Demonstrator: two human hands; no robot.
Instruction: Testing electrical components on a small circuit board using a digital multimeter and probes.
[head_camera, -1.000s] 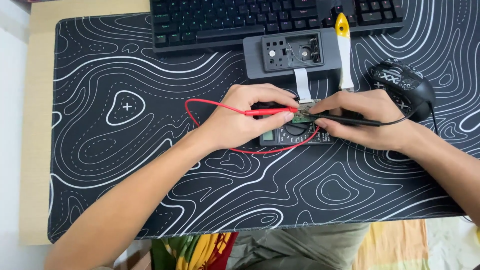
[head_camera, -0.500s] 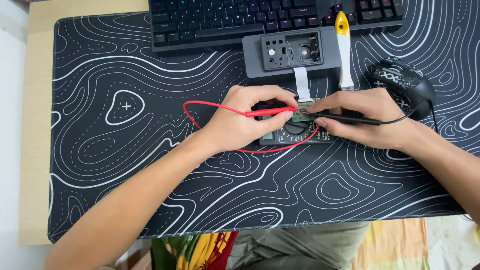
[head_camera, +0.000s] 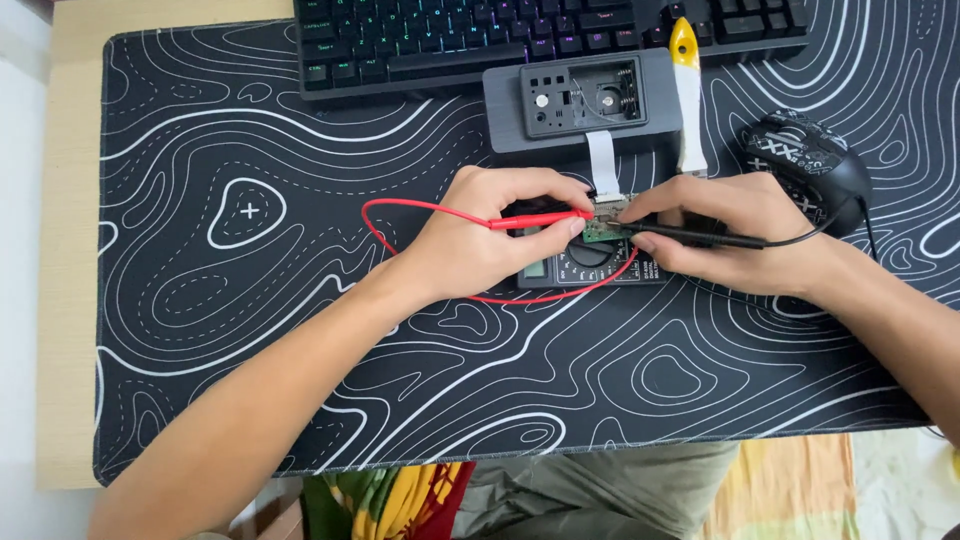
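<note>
My left hand (head_camera: 490, 235) pinches a red test probe (head_camera: 535, 219) whose tip rests on a small green circuit board (head_camera: 603, 224). My right hand (head_camera: 730, 235) grips a black test probe (head_camera: 700, 238), its tip on the same board from the right. Under both hands lies a dark multimeter (head_camera: 590, 265) with a rotary dial and a small display. A red lead (head_camera: 400, 215) loops out to the left and back beneath the meter. A white ribbon cable (head_camera: 603, 163) runs from the board up to an opened grey device case (head_camera: 580, 98).
Everything sits on a black desk mat with white contour lines (head_camera: 250, 300). A dark keyboard (head_camera: 450, 40) lies along the far edge, a patterned black mouse (head_camera: 805, 155) at the right. A yellow-and-white handled tool (head_camera: 686, 90) lies beside the grey case.
</note>
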